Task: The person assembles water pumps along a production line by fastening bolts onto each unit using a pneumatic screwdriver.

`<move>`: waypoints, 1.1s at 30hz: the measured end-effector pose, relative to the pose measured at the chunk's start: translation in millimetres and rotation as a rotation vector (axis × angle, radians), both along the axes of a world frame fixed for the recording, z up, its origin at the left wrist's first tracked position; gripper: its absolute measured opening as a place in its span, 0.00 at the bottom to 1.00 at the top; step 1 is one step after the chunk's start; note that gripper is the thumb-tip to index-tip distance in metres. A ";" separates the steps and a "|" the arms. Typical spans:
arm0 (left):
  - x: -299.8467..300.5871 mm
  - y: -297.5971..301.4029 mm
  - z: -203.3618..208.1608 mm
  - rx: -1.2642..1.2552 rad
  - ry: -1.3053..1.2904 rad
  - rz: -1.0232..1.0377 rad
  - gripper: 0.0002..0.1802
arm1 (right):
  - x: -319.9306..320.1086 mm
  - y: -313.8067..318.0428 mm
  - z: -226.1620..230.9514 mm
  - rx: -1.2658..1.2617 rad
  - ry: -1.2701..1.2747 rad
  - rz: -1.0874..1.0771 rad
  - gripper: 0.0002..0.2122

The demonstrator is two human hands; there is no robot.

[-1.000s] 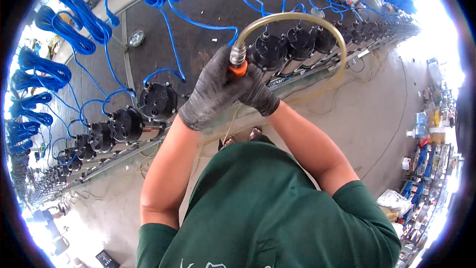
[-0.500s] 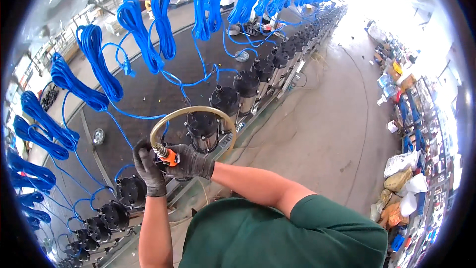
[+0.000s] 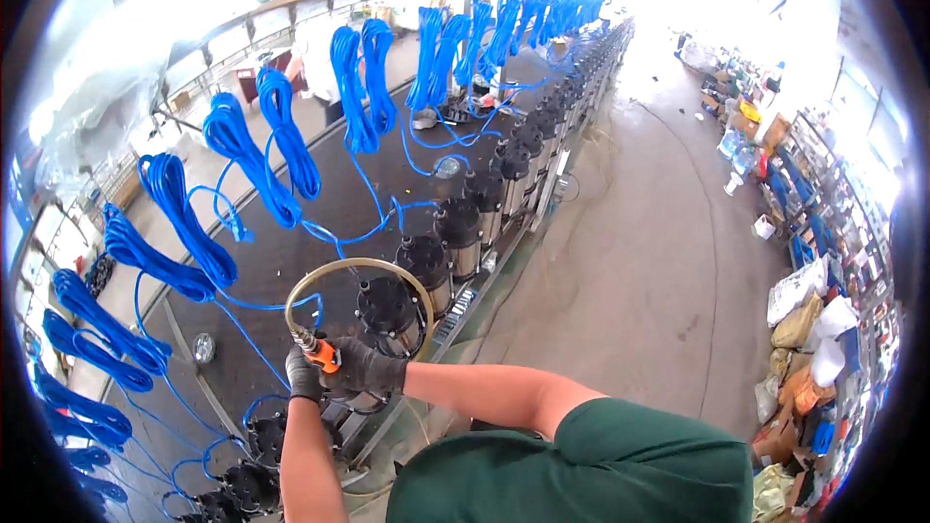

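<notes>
My gloved right hand (image 3: 366, 366) is closed round an orange air tool (image 3: 322, 356). A metal coupling joins the tool to a yellowish hose (image 3: 373, 262), which arcs up and over to the right. Close against the tool, my gloved left hand (image 3: 304, 377) has its fingers curled; whatever they hold is hidden. The tool's working end is out of sight below the hands. Under the hose loop stands a black-topped metal cylinder, like a pump (image 3: 386, 306). Another black pump top (image 3: 266, 439) is just below my left hand.
Similar pumps (image 3: 457, 223) line the bench edge. Bundled blue cables (image 3: 250, 157) hang along the left, their leads crossing the dark bench top (image 3: 257, 276). Bags (image 3: 798, 318) and shelved goods flank the floor aisle (image 3: 620, 281) at right. A person in white (image 3: 318, 63) is beyond the cables.
The view has tilted up, so the bench and cables sit lower in the picture. Both hands stay together at the orange tool; my left fingers, raised before, now look more curled.
</notes>
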State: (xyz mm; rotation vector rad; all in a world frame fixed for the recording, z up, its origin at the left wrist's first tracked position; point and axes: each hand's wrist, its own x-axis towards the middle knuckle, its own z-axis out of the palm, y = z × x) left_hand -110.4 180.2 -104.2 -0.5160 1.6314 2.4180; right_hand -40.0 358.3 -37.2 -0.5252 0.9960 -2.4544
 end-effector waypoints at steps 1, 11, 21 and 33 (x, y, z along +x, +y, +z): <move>-1.0 0.1 1.2 0.163 -0.033 -0.005 0.12 | 0.9 2.4 8.8 -0.053 -0.032 -0.008 0.23; 17.9 27.0 7.9 -0.194 0.308 -0.020 0.16 | -14.4 35.8 34.6 0.672 0.483 -0.410 0.20; 72.5 49.5 60.5 -0.239 0.726 0.309 0.24 | -5.8 30.1 38.5 0.681 0.499 -0.412 0.17; 83.5 112.2 129.3 -0.348 0.752 0.108 0.32 | -39.0 -2.8 -35.8 -0.094 0.029 -0.103 0.13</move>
